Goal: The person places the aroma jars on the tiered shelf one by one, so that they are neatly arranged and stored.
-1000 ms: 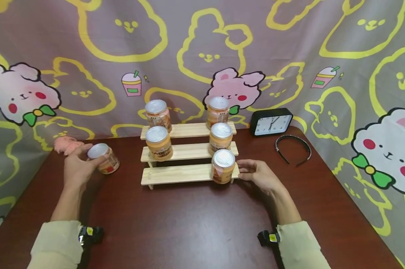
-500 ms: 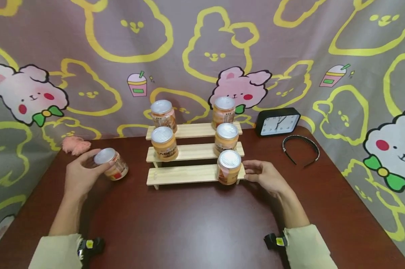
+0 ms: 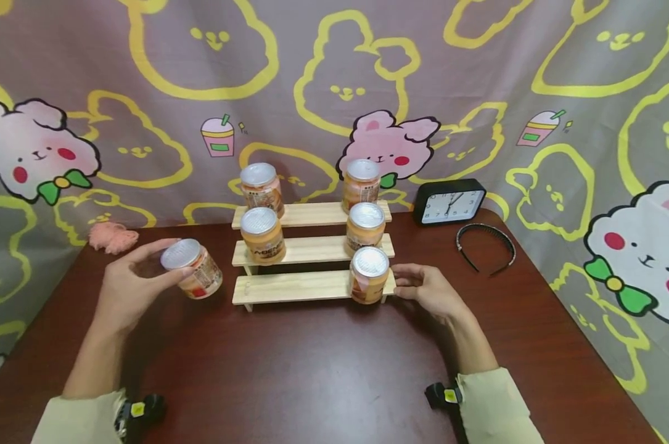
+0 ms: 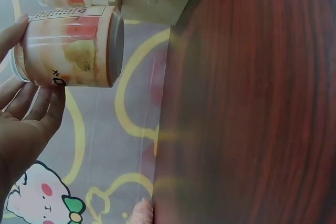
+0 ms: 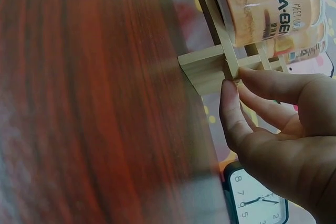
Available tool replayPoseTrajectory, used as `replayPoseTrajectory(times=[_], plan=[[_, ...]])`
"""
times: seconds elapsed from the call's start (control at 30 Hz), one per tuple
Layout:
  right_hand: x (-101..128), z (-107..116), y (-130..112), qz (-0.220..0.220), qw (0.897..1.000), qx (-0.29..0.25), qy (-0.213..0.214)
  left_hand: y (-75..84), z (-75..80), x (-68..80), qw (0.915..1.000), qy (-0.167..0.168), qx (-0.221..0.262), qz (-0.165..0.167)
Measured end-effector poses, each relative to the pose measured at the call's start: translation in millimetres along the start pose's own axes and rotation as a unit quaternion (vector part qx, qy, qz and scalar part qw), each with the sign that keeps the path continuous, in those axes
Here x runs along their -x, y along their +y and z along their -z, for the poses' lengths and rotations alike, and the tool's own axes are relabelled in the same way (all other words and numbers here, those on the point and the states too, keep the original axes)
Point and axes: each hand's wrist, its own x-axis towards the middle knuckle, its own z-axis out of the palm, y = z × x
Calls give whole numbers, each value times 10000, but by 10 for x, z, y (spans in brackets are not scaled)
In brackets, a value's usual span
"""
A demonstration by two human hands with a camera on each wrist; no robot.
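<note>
While left hand (image 3: 129, 287) grips tilted orange jar (image 3: 194, 271) above worktop (image 3: 312, 370), right hand (image 3: 431, 293) pinches right end of wooden stepped shelf (image 3: 295, 287), beside lowest jar (image 3: 369, 275).

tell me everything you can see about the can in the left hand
The can is a short cylinder with a shiny silver lid and an orange, red and white printed label with dark lettering. The left hand grips it by the sides, lifted off the dark wooden table and tilted, just left of the stepped wooden shelf, not touching it.
</note>
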Motion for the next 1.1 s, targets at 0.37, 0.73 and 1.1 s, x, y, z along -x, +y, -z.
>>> replayPoseTrajectory(times=[0.37,0.73,1.1], plan=[[12,-7,-29,33,10000,19,-18,104,-58,67,9985,-180,403,-323],[11,0,-73,-37,9999,63,-74,245,-190,148,9931,-628,657,-744],[28,-1,-54,-49,9999,130,-7,311,-324,162,9896,-930,519,-964]])
